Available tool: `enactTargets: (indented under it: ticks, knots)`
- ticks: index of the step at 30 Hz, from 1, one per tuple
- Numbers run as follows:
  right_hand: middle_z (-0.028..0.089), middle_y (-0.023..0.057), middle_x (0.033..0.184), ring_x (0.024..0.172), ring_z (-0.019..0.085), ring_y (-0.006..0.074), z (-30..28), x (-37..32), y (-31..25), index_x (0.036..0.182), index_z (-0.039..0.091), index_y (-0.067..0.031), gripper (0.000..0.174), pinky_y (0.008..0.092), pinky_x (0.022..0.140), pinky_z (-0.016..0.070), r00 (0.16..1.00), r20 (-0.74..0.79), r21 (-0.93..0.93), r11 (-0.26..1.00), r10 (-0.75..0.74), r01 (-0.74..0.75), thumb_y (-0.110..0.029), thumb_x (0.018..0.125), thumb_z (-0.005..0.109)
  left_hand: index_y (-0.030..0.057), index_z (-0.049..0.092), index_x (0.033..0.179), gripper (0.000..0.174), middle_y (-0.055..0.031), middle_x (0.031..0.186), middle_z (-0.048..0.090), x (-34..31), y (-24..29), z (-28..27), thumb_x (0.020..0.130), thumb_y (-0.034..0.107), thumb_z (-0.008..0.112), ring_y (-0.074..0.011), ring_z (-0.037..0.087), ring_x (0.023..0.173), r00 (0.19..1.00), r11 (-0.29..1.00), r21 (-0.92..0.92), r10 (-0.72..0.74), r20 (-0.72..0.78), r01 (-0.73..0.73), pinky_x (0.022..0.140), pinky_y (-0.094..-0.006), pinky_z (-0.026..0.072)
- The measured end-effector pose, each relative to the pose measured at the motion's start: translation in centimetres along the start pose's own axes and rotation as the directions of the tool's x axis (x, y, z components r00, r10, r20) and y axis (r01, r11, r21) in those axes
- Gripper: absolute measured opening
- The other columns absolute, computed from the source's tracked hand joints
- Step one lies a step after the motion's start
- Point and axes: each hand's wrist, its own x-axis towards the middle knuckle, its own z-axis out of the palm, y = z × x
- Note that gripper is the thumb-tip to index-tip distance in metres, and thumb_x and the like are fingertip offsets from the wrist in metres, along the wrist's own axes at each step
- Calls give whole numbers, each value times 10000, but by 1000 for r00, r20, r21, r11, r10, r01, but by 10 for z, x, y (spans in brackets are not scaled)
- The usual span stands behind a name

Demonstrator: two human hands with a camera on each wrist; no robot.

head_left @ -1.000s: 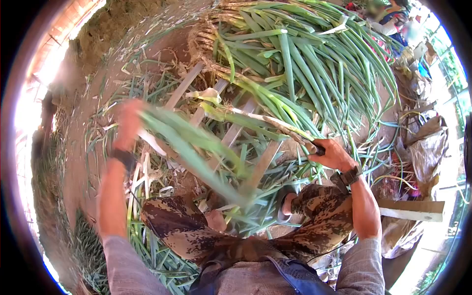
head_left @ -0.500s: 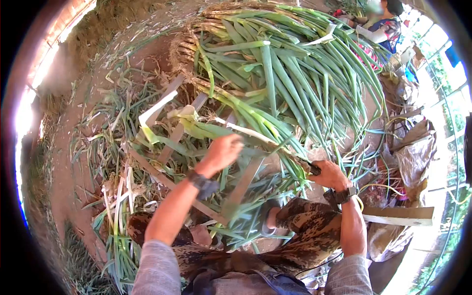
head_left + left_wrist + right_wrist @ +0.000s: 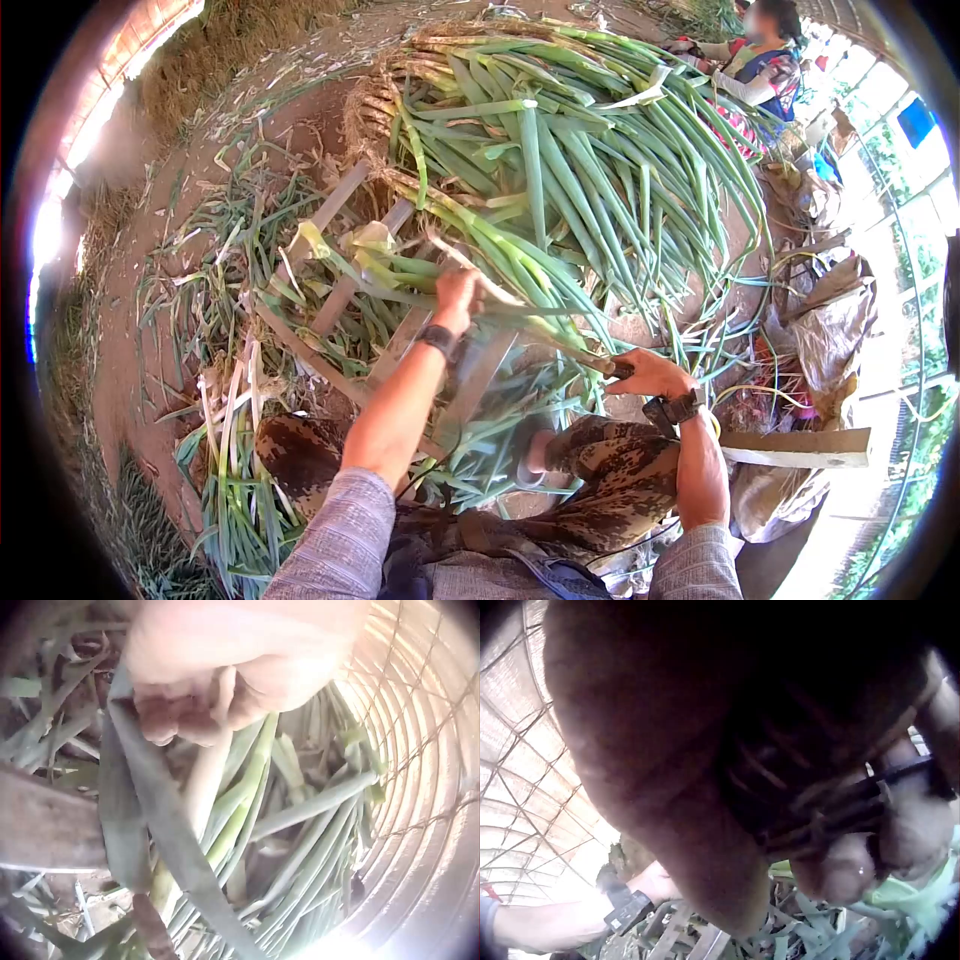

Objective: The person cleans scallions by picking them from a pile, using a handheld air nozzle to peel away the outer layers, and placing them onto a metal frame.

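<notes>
In the head view, my left hand [image 3: 459,298] is at the middle, its fingers curled around the pale stalk of a green onion [image 3: 204,784]. In the left wrist view the stalk passes between the fingers, with a wide green leaf [image 3: 161,799] hanging beside it. My right hand [image 3: 655,374] grips a dark handle [image 3: 620,369] near the right knee; its ridged side shows dimly in the palm in the right wrist view. I cannot tell what tool it belongs to. Beyond both hands lies a big heap of green onions [image 3: 560,150], roots toward the left.
Wooden slats [image 3: 338,197] stand among leaf scraps [image 3: 240,240] before me. Pale-stemmed onions [image 3: 237,480] lie by my left knee. A plank [image 3: 795,447] juts out at right, near crumpled sacking [image 3: 840,315]. Another person [image 3: 768,80] sits at the upper right.
My left hand swung from the far left, where it held long leaves, over to the middle and now grips a stalk. The leaves lie left. My right hand keeps its handle.
</notes>
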Motion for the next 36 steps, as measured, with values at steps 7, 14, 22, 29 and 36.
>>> enactTargets:
  ticks: [7, 14, 22, 29, 36]
  knots:
    - [598, 118, 706, 639, 534, 191, 10, 8, -13, 1084, 669, 9, 468, 365, 625, 446, 974, -108, 68, 976, -199, 207, -332, 775, 756, 74, 615, 1082, 193, -17, 731, 615, -30, 62, -115, 982, 226, 552, -126, 582, 578, 929, 996, 19, 70, 363, -83, 488, -296, 463]
    - [675, 154, 806, 751, 652, 263, 10, 14, -52, 1118, 679, -33, 445, 386, 714, 510, 970, -112, -78, 975, -216, 208, -317, 782, 738, 62, 625, 1112, 267, 11, 826, 605, -100, 117, -134, 1005, 296, 554, -89, 561, 639, 891, 981, 164, 17, 453, -102, 523, -262, 472]
    - [695, 174, 833, 766, 683, 291, 8, 8, -41, 1061, 698, -23, 436, 398, 716, 525, 901, -308, -88, 952, -306, 293, -325, 753, 762, 31, 629, 1149, 324, -123, 1150, 662, -15, 340, -309, 985, 307, 594, -227, 653, 1072, 598, 635, 125, 765, -239, -762, 920, -419, 542]
    - [673, 176, 774, 715, 667, 312, 6, 24, -36, 983, 709, -41, 386, 416, 704, 520, 917, -343, -98, 978, -205, 182, -354, 758, 731, 43, 642, 1166, 572, -128, 1077, 694, -8, 209, -170, 858, 520, 705, -236, 682, 929, 920, 837, 423, 391, -21, -347, 759, -383, 565]
    - [700, 172, 839, 766, 686, 335, 2, 14, -59, 1080, 705, -69, 374, 407, 718, 534, 910, -337, -94, 970, -242, 223, -320, 804, 731, -68, 351, 1349, 840, -209, 1280, 511, 105, 77, -36, 809, 389, 806, -348, 578, 1115, 992, 990, 120, 86, -88, -75, 861, -533, 536]
